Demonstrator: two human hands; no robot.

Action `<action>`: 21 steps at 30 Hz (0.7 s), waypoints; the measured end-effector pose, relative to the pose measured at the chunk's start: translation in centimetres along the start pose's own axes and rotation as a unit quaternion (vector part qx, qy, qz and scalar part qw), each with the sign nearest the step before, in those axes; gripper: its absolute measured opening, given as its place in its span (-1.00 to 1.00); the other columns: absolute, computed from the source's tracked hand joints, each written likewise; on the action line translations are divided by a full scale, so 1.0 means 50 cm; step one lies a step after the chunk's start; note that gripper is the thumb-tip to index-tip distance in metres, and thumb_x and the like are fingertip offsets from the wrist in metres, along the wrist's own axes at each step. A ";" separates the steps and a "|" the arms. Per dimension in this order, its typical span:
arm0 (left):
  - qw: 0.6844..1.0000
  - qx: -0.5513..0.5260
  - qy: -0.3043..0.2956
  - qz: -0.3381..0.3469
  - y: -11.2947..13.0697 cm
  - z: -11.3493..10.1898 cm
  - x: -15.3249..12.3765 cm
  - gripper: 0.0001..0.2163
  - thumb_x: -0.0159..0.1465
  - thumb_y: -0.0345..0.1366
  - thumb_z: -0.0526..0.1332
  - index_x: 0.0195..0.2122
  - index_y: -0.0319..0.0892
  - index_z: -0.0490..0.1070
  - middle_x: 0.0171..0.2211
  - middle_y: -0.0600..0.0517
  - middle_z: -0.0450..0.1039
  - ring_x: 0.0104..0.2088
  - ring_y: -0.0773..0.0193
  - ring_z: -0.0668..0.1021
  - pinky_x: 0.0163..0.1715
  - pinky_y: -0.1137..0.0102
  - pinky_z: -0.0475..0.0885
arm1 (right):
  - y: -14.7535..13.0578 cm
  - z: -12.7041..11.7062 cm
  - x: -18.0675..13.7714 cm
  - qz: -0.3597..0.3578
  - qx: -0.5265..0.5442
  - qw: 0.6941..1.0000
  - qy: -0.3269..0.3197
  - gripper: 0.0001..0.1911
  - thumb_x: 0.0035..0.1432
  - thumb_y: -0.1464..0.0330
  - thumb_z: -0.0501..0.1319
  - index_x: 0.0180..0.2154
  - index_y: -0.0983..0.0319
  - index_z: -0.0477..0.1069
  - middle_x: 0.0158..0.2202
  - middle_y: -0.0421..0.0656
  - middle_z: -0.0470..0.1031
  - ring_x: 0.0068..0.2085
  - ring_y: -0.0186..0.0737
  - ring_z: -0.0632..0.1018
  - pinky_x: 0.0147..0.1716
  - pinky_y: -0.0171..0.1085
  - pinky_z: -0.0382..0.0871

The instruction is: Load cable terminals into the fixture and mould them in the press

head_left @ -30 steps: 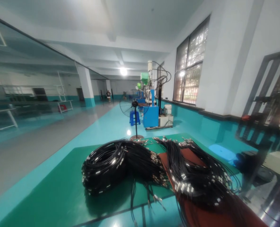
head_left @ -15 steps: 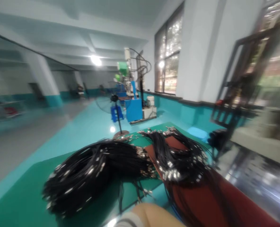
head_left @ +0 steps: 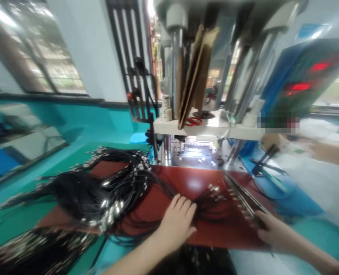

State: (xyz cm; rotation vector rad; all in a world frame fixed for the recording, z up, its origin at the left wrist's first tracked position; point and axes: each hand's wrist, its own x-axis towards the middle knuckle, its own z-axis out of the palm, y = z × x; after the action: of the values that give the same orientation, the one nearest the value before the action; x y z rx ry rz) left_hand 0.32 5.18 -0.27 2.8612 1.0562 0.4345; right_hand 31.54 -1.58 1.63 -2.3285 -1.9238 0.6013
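My left hand [head_left: 178, 214] is closed over several thin black cables [head_left: 208, 206] on the reddish-brown board [head_left: 186, 177]; their metal-tipped ends stick out to its right. At the right edge of the board, my right hand [head_left: 268, 227] grips the near end of a long, narrow metal bar [head_left: 244, 194]. Small shiny pieces line the bar's left side, blurred by motion. Left of my left hand lies a big coiled bundle of black cables [head_left: 123, 183] with silvery ends.
Behind the board stands a press with metal columns [head_left: 177, 72] and a white plate [head_left: 209, 130]; cardboard [head_left: 198, 72] leans there. A control box with red digits [head_left: 301, 86] is at right, above tools on a blue sheet [head_left: 301, 202]. More cables [head_left: 43, 248] lie front left.
The view has swung right from the room and cable coils to the press. Both my hands now show, the left on cables, the right holding the metal bar.
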 end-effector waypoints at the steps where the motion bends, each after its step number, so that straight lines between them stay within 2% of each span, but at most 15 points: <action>1: 1.000 0.005 -0.005 0.001 0.001 0.000 0.003 -0.46 0.12 -0.13 0.19 0.10 -0.18 0.15 0.00 -0.11 0.30 0.03 0.04 0.30 0.14 0.10 0.02 | -0.003 -0.011 0.008 0.025 0.014 0.999 -0.024 -0.80 -0.10 0.54 0.09 -0.38 0.17 0.32 -0.46 -0.15 0.48 -0.40 -0.14 0.52 -0.44 -0.25 0.37; 3: 1.000 0.020 -0.012 0.006 -0.005 -0.007 0.013 -0.45 0.10 -0.15 0.21 0.10 -0.21 0.16 -0.03 -0.13 0.32 0.00 0.05 0.33 0.12 0.11 0.05 | -0.011 -0.038 0.030 0.090 0.018 0.995 -0.050 -0.79 -0.05 0.54 -0.02 -0.35 0.20 0.27 -0.58 -0.17 0.43 -0.57 -0.17 0.48 -0.62 -0.29 0.29; 4: 0.999 0.031 -0.016 0.006 -0.012 -0.014 0.020 -0.45 0.09 -0.14 0.22 0.08 -0.22 0.17 -0.06 -0.14 0.34 -0.02 0.04 0.34 0.11 0.11 0.06 | -0.014 -0.055 0.042 0.100 0.000 0.994 -0.038 -0.80 -0.05 0.54 -0.03 -0.37 0.22 0.26 -0.58 -0.17 0.41 -0.58 -0.17 0.47 -0.64 -0.31 0.25; 6: 0.998 0.063 -0.032 -0.003 -0.032 -0.033 0.034 -0.52 0.07 -0.13 0.24 -0.01 -0.24 0.27 -0.15 -0.14 0.40 -0.09 0.03 0.39 0.08 0.09 0.08 | -0.018 -0.089 0.066 0.080 -0.028 0.996 0.001 -0.84 -0.05 0.54 -0.01 -0.42 0.23 0.27 -0.48 -0.10 0.44 -0.43 -0.13 0.49 -0.54 -0.31 0.26; 8: 0.994 0.089 -0.068 -0.005 -0.054 -0.055 0.049 -0.68 0.09 -0.17 0.22 -0.19 -0.25 0.37 -0.28 -0.13 0.44 -0.19 0.05 0.44 0.00 0.10 0.18 | -0.024 -0.123 0.092 0.041 -0.041 0.998 0.033 -0.88 -0.06 0.53 0.03 -0.46 0.24 0.29 -0.39 -0.08 0.45 -0.30 -0.10 0.48 -0.42 -0.30 0.24; 10: 0.989 0.095 -0.112 0.021 -0.068 -0.074 0.061 -0.81 0.13 -0.22 0.19 -0.31 -0.24 0.37 -0.35 -0.10 0.46 -0.28 0.09 0.48 -0.14 0.17 0.29 | -0.038 -0.153 0.125 0.007 -0.044 0.998 0.049 -0.89 -0.03 0.49 0.04 -0.47 0.24 0.31 -0.38 -0.10 0.46 -0.30 -0.11 0.46 -0.39 -0.29 0.22; 13: 0.981 0.076 -0.159 0.077 -0.069 -0.087 0.076 -0.84 0.17 -0.24 0.14 -0.28 -0.21 0.34 -0.35 -0.07 0.47 -0.34 0.11 0.51 -0.32 0.27 0.37 | -0.073 -0.184 0.192 -0.044 -0.043 0.996 0.070 -0.84 -0.03 0.52 0.04 -0.45 0.24 0.37 -0.35 -0.12 0.47 -0.26 -0.13 0.46 -0.35 -0.30 0.21; 15: 0.978 0.065 -0.179 0.088 -0.063 -0.086 0.087 -0.82 0.19 -0.22 0.11 -0.25 -0.19 0.32 -0.35 -0.06 0.47 -0.36 0.11 0.52 -0.37 0.29 0.38 | -0.102 -0.195 0.248 -0.074 -0.041 0.993 0.082 -0.79 -0.04 0.57 0.06 -0.40 0.24 0.41 -0.31 -0.14 0.47 -0.21 -0.15 0.44 -0.29 -0.30 0.22; 17: 0.978 0.063 -0.187 0.073 -0.061 -0.080 0.103 -0.81 0.21 -0.20 0.07 -0.23 -0.19 0.31 -0.35 -0.07 0.48 -0.37 0.10 0.53 -0.39 0.29 0.39 | -0.130 -0.197 0.309 -0.092 -0.035 0.991 0.089 -0.83 0.02 0.55 0.10 -0.35 0.26 0.42 -0.29 -0.14 0.46 -0.20 -0.17 0.44 -0.24 -0.26 0.25; 19: 0.980 0.070 -0.182 0.044 -0.068 -0.074 0.126 -0.79 0.23 -0.20 0.03 -0.21 -0.19 0.30 -0.37 -0.08 0.48 -0.37 0.07 0.54 -0.39 0.26 0.39 | -0.155 -0.196 0.369 -0.099 -0.025 0.990 0.093 -0.89 0.12 0.43 0.14 -0.30 0.29 0.41 -0.26 -0.13 0.44 -0.20 -0.19 0.44 -0.22 -0.20 0.30; 21: 0.982 0.078 -0.172 0.006 -0.084 -0.073 0.156 -0.78 0.24 -0.21 0.00 -0.20 -0.19 0.30 -0.37 -0.09 0.48 -0.37 0.04 0.54 -0.39 0.22 0.40 | -0.176 -0.194 0.423 -0.103 -0.012 0.990 0.100 -0.81 0.17 0.32 0.13 -0.23 0.30 0.38 -0.21 -0.12 0.42 -0.21 -0.21 0.45 -0.22 -0.16 0.35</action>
State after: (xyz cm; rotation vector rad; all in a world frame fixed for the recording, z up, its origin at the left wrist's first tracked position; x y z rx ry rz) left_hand 2.33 13.26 4.45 2.9254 1.0461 -0.1477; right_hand 29.61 22.48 7.70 -2.0738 -2.0488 0.3156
